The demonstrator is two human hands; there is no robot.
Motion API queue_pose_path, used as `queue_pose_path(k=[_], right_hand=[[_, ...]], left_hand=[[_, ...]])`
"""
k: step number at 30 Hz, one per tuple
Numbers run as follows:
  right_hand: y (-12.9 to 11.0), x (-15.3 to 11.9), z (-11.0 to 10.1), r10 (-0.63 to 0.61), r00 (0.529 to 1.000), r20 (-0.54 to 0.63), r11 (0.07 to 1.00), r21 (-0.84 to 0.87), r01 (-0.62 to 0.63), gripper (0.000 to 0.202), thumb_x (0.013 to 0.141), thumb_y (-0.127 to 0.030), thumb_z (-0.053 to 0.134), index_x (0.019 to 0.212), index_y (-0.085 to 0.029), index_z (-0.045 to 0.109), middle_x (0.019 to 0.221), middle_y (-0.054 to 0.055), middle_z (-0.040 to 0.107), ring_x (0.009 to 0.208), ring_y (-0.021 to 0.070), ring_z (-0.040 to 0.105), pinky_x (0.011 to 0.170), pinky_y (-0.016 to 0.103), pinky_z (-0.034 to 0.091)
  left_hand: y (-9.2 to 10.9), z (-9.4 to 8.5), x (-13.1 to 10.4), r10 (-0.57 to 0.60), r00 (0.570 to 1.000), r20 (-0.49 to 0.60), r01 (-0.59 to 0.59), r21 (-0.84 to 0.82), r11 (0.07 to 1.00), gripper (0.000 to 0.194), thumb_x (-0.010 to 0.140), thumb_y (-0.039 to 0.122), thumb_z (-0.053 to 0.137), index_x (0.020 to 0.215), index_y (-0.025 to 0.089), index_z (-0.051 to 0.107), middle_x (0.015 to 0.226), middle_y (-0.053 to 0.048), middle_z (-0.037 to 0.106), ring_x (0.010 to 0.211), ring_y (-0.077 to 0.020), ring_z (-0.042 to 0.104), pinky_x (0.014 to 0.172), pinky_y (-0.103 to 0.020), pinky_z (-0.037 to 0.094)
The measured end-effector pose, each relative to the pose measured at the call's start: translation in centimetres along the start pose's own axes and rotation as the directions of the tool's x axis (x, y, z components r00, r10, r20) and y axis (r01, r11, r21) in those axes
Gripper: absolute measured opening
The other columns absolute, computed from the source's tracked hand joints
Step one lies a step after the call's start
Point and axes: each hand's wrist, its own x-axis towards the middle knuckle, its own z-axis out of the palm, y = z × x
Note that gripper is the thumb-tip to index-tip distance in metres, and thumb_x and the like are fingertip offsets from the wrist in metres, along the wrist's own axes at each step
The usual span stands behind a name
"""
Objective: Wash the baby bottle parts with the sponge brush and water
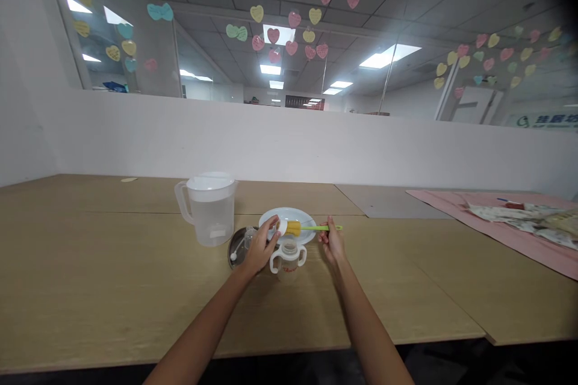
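My left hand (261, 245) is closed on a white bottle collar (282, 227), held over a white oval dish (285, 212). The yellow head of a bottle brush (293, 228) meets the collar's opening. My right hand (333, 242) grips the brush's green handle near its end. Just below the brush, a clear baby bottle (289, 261) with two white handles stands upright and uncapped. Partly hidden behind my left hand, a dark round tray (232, 245) holds a clear dome-shaped piece (249, 237) and a thin white straw with a weighted end (233, 256).
A translucent lidded pitcher (211, 216) stands to the left of the tray. On the right, a pink cloth (433, 200) bears patterned fabric (533, 215). The wooden table (135, 289) meets a low white wall (289, 144) with glass above, dotted with heart-shaped notes.
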Motion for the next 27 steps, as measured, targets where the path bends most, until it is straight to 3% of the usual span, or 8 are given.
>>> queue_pose_path(k=[5, 12, 18, 27], right_hand=[[0.1, -0.1, 0.1, 0.032, 0.998, 0.052, 0.999, -0.03, -0.03, 0.039, 0.065, -0.055, 0.06, 0.06, -0.017, 0.053, 0.034, -0.009, 0.038, 0.028, 0.0025, 0.028, 0.032, 0.015, 0.033], [0.7, -0.1, 0.0, 0.06, 0.985, 0.165, 0.997, -0.057, -0.051, 0.038, 0.061, -0.051, 0.065, 0.064, -0.014, 0.057, 0.037, -0.007, 0.045, 0.03, 0.0025, 0.031, 0.033, 0.016, 0.036], [0.6, -0.2, 0.0, 0.09, 0.981, 0.171, 0.996, -0.034, -0.086, 0.037, 0.06, -0.049, 0.067, 0.062, -0.014, 0.057, 0.036, -0.007, 0.044, 0.029, 0.0021, 0.031, 0.032, 0.015, 0.034], [0.7, -0.2, -0.1, 0.118, 0.977, 0.176, 0.992, -0.057, -0.109, 0.035, 0.062, -0.048, 0.067, 0.064, -0.014, 0.057, 0.037, -0.008, 0.044, 0.03, 0.0019, 0.031, 0.033, 0.015, 0.036]], left_hand=[[0.4, -0.4, 0.1, 0.048, 0.999, 0.027, -0.049, 0.047, 0.998, 0.039, 0.084, 0.032, 0.041, 0.121, 0.019, 0.042, 0.121, -0.009, 0.051, 0.11, -0.0185, 0.048, 0.095, -0.034, 0.037], [0.9, -0.7, 0.1, 0.015, 0.999, 0.032, -0.017, 0.058, 0.998, 0.037, 0.082, 0.031, 0.044, 0.118, 0.021, 0.046, 0.118, -0.008, 0.053, 0.107, -0.0197, 0.049, 0.092, -0.035, 0.038], [1.1, -0.8, 0.2, 0.055, 0.998, 0.024, -0.056, 0.054, 0.997, 0.036, 0.081, 0.031, 0.046, 0.116, 0.02, 0.048, 0.116, -0.006, 0.054, 0.106, -0.0184, 0.049, 0.09, -0.032, 0.039], [1.6, -0.9, 0.2, -0.014, 1.0, 0.028, 0.013, 0.015, 1.0, 0.038, 0.08, 0.036, 0.049, 0.113, 0.019, 0.051, 0.113, -0.007, 0.056, 0.1, -0.0197, 0.052, 0.087, -0.033, 0.041]])
